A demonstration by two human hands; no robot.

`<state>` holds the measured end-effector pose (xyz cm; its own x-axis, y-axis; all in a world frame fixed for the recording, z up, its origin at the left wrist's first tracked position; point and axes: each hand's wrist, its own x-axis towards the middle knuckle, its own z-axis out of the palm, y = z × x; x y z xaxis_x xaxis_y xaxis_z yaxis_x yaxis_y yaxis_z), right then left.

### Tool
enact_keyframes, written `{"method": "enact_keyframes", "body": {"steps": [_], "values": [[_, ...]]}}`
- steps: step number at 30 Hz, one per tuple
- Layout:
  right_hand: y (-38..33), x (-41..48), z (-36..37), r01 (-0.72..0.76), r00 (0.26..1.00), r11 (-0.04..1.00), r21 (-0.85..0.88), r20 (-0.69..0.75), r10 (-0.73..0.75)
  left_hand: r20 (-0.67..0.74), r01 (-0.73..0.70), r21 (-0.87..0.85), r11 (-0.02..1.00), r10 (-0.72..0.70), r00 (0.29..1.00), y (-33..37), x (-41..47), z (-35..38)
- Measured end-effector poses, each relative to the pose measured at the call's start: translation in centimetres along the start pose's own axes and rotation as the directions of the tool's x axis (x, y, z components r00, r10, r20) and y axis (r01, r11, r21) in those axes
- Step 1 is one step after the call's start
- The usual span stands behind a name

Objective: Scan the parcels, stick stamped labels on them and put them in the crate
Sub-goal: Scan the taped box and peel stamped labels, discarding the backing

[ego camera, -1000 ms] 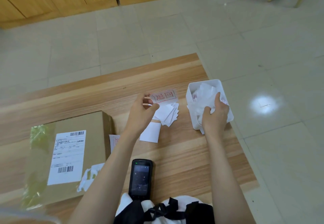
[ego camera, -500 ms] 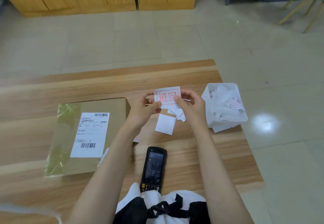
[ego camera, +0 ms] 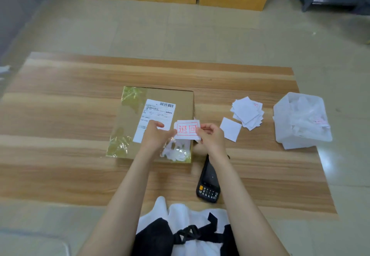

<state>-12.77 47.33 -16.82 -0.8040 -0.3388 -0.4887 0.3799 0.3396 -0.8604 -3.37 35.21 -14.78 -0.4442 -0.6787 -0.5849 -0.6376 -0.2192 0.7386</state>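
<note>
Head view, frame centre: both hands pinch the red-stamped label (ego camera: 187, 130), left hand (ego camera: 155, 135) and right hand (ego camera: 210, 138) at opposite edges, just over the cardboard parcel (ego camera: 180, 103) on the desk (ego camera: 70, 119). Thin, floppy and presumably sticky-backed, it seems best gripped by its margins.

1. A striped light-and-dark wooden tabletop (ego camera: 80, 115) carries everything.
2. A flat brown cardboard parcel (ego camera: 186, 105), with a white printed shipping label (ego camera: 158, 111) and glossy clear tape, lies near the middle.
3. Right of the parcel lies a single white paper square (ego camera: 230, 129).
4. Just beyond that, a loose pile of white paper labels (ego camera: 247, 112).
5. Further right, by the edge, a translucent white plastic bin (ego camera: 284, 135) holding crumpled paper.
6. Near the parcel's front right corner lies a black handheld scanner (ego camera: 209, 183).
</note>
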Motion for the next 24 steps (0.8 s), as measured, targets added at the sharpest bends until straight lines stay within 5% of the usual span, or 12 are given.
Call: {"method": "enact_keyframes", "body": {"steps": [13,18,24], "values": [[3.6,-2.7,2.8,0.065,0.997,0.951,-0.302,-0.029,-0.078,-0.063,-0.074,0.398,0.914,0.108,0.992,-4.2,0.3,-1.9],[4.1,-3.5,4.2,0.112,0.969,0.808,-0.579,-0.117,-0.218,-0.127,-0.149,0.456,0.877,0.230,0.965,-5.5,0.1,-1.3],[4.3,-3.2,3.7,0.208,0.940,0.700,-0.683,-0.058,-0.336,-0.144,-0.178,0.712,0.680,0.389,0.910,-5.3,0.1,-1.2]]}}
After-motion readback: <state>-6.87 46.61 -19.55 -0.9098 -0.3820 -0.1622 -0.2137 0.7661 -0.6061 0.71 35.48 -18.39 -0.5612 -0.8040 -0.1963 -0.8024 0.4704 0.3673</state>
